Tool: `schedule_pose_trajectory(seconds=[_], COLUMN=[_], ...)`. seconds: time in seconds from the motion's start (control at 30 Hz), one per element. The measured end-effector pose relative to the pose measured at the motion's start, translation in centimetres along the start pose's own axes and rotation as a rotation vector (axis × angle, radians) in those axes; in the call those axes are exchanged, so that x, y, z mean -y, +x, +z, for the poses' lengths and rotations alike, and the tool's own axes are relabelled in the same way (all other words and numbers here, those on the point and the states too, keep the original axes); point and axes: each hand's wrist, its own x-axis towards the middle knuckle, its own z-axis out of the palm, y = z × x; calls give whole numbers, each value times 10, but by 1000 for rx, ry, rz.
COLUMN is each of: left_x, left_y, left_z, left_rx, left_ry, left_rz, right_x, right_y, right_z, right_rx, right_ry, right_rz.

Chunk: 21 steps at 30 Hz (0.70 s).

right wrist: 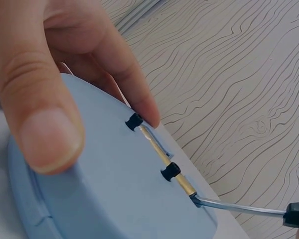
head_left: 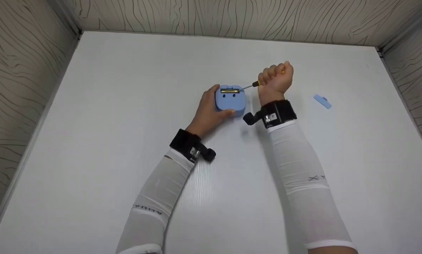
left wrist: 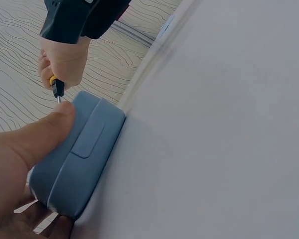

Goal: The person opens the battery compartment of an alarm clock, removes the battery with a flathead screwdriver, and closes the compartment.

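While the left hand (head_left: 209, 111) is gripping the blue case (head_left: 229, 103) on the desk (head_left: 126, 88), the right hand (head_left: 278, 79) is holding a screwdriver (head_left: 255, 84), whose tip is probably needing gentle, steady pressure beside the gold rod (head_left: 229, 91).

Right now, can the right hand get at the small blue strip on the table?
Probably yes: the small blue strip lies on the table, right of the right hand, with nothing visible between them. But that hand grips the screwdriver, so it may need freeing first.
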Motion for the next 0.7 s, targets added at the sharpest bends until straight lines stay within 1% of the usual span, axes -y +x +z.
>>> schedule_pose_trajectory(seconds=[0.2,0.4,0.47,0.7], left_x=[-1,0,0,-2], left_y=[-1,0,0,-1], left_z=[-1,-1,-1,-1], left_rx=[0,-5,-8,3], left_ry=[-6,4,10,14], left_rz=[8,24,27,13], right_x=[1,2,1,3], right_y=[0,-1,0,0], right_z=[3,3,3,5], right_rx=[-39,-6,-7,-64], right_ry=[39,29,27,47], right_rz=[26,18,21,39])
